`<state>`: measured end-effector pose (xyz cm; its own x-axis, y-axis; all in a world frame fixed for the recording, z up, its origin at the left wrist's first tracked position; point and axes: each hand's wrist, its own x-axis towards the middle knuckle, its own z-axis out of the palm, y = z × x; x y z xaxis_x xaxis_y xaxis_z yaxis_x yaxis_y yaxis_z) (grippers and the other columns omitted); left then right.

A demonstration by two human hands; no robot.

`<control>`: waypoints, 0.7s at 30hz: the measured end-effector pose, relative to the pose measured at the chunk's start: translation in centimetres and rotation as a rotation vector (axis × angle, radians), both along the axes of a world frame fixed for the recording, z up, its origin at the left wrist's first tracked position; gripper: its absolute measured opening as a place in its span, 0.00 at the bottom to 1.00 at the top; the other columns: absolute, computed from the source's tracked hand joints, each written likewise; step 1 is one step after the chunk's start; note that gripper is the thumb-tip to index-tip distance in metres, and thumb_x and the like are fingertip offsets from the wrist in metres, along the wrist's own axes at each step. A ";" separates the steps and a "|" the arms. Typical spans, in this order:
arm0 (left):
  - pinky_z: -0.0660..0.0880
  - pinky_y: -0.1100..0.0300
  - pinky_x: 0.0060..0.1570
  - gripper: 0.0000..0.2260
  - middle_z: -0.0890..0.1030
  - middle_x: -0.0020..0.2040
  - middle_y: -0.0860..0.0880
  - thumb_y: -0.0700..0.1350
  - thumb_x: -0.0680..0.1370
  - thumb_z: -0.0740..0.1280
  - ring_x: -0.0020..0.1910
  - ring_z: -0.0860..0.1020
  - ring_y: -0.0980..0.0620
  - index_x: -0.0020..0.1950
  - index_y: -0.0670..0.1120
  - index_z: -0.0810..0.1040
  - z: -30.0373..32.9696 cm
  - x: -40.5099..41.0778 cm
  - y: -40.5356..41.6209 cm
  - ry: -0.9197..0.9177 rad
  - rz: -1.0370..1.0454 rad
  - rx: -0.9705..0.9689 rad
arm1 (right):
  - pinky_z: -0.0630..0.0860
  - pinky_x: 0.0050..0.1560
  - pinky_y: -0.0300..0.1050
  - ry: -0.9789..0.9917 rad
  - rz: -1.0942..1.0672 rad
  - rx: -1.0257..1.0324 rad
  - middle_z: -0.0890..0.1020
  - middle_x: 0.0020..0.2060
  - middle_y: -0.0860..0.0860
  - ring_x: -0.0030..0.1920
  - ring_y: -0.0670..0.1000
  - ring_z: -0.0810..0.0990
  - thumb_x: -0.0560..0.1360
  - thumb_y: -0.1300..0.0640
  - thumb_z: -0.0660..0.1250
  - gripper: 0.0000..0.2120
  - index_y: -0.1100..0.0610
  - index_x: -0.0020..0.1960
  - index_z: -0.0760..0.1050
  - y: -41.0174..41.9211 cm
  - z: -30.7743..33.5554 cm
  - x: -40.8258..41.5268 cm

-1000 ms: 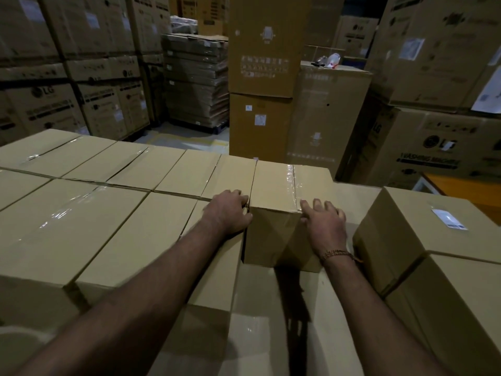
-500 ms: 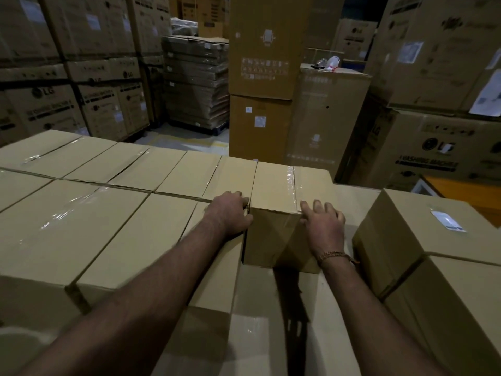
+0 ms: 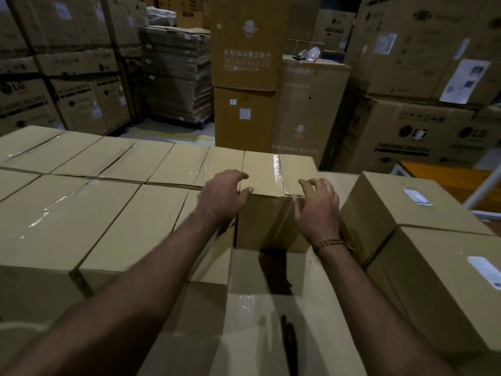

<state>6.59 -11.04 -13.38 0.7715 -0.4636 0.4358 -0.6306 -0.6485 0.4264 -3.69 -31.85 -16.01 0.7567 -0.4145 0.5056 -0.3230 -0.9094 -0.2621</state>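
Observation:
A taped cardboard box [image 3: 267, 173] stands at the right end of the far row, in the middle of the view. My left hand [image 3: 221, 198] grips its near left corner, fingers curled over the top and thumb on the front edge. My right hand [image 3: 317, 206] holds the near right corner, fingers arched onto the top beside the shiny tape strip and thumb on the front face. A bracelet [image 3: 329, 242] sits on the right wrist.
Rows of similar taped boxes [image 3: 81, 213] fill the left side level with the held box. A lower box top [image 3: 260, 321] lies under my arms. Stacked labelled boxes [image 3: 412, 204] stand close on the right. Tall cartons [image 3: 244, 77] rise behind.
Both hands have shifted up onto the box's near top corners; the left hand came from the box's left side, and the right fingers now arch over the top edge.

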 end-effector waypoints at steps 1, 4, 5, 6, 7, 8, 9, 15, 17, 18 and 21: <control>0.77 0.47 0.65 0.19 0.81 0.68 0.50 0.55 0.81 0.70 0.67 0.78 0.49 0.70 0.49 0.79 0.2 -0.6 0.0 -0.011 -0.013 -0.022 | 0.67 0.75 0.57 -0.001 0.030 0.013 0.76 0.70 0.55 0.75 0.57 0.68 0.81 0.52 0.70 0.24 0.52 0.75 0.73 0.5 0.2 -0.9; 0.78 0.48 0.64 0.18 0.82 0.66 0.51 0.54 0.80 0.70 0.66 0.78 0.50 0.68 0.49 0.81 1.0 -3.4 -0.2 -0.021 -0.062 -0.082 | 0.69 0.74 0.55 0.025 0.075 0.029 0.76 0.69 0.53 0.73 0.55 0.69 0.81 0.52 0.69 0.21 0.51 0.73 0.75 2.2 0.8 -4.9; 0.78 0.49 0.64 0.18 0.82 0.65 0.51 0.54 0.80 0.70 0.65 0.79 0.51 0.68 0.49 0.81 1.2 -4.6 -0.4 -0.016 -0.083 -0.109 | 0.69 0.74 0.54 0.031 0.081 0.030 0.77 0.68 0.52 0.72 0.54 0.70 0.82 0.51 0.69 0.20 0.51 0.73 0.75 2.6 0.8 -6.4; 0.78 0.51 0.64 0.18 0.82 0.65 0.51 0.53 0.80 0.70 0.65 0.79 0.51 0.68 0.49 0.81 1.4 -5.9 -0.6 -0.002 -0.104 -0.141 | 0.70 0.73 0.53 0.033 0.087 0.034 0.77 0.67 0.51 0.71 0.53 0.71 0.82 0.51 0.68 0.19 0.50 0.72 0.75 2.8 0.9 -7.9; 0.78 0.52 0.64 0.18 0.83 0.65 0.51 0.53 0.80 0.71 0.64 0.79 0.52 0.69 0.49 0.81 1.5 -7.3 -0.8 0.023 -0.123 -0.174 | 0.71 0.71 0.52 0.037 0.095 0.038 0.78 0.65 0.50 0.69 0.52 0.73 0.82 0.50 0.68 0.19 0.50 0.72 0.76 3.0 0.9 -9.5; 0.78 0.53 0.64 0.18 0.83 0.66 0.51 0.53 0.80 0.71 0.64 0.80 0.52 0.70 0.50 0.80 1.5 -8.9 -0.9 0.053 -0.141 -0.197 | 0.72 0.68 0.51 0.042 0.100 0.037 0.79 0.64 0.49 0.66 0.52 0.74 0.82 0.50 0.67 0.18 0.50 0.71 0.77 3.3 1.0 -11.1; 0.78 0.54 0.64 0.19 0.82 0.66 0.51 0.53 0.81 0.71 0.64 0.80 0.53 0.71 0.50 0.80 1.4 -10.4 -1.2 0.084 -0.157 -0.206 | 0.73 0.66 0.50 0.046 0.104 0.036 0.81 0.62 0.49 0.64 0.52 0.75 0.82 0.50 0.67 0.18 0.51 0.71 0.77 3.4 1.1 -12.8; 0.76 0.55 0.66 0.21 0.81 0.68 0.51 0.53 0.81 0.71 0.67 0.77 0.53 0.73 0.49 0.78 -0.3 -19.5 -3.9 0.152 -0.310 -0.153 | 0.76 0.61 0.53 0.074 0.095 0.019 0.84 0.57 0.50 0.59 0.54 0.78 0.82 0.51 0.68 0.15 0.51 0.67 0.80 2.5 1.6 -23.0; 0.76 0.53 0.66 0.21 0.81 0.69 0.51 0.53 0.81 0.70 0.68 0.77 0.52 0.73 0.49 0.78 -1.0 -22.6 -5.3 0.166 -0.351 -0.116 | 0.77 0.60 0.55 0.061 0.061 0.045 0.84 0.56 0.51 0.58 0.55 0.79 0.81 0.51 0.68 0.14 0.52 0.66 0.80 1.5 1.7 -26.1; 0.76 0.53 0.66 0.21 0.80 0.69 0.51 0.53 0.81 0.70 0.67 0.77 0.52 0.73 0.49 0.77 -1.4 -23.9 -5.9 0.174 -0.362 -0.103 | 0.77 0.59 0.56 0.051 0.049 0.048 0.84 0.55 0.52 0.57 0.56 0.79 0.81 0.52 0.68 0.14 0.52 0.65 0.81 1.0 1.8 -27.4; 0.76 0.52 0.66 0.22 0.80 0.70 0.52 0.55 0.81 0.70 0.67 0.77 0.52 0.74 0.51 0.76 -2.8 -27.5 -8.1 0.215 -0.383 -0.081 | 0.78 0.58 0.56 0.032 0.020 0.057 0.85 0.54 0.52 0.55 0.56 0.80 0.80 0.53 0.69 0.13 0.52 0.63 0.81 -1.1 1.8 -31.0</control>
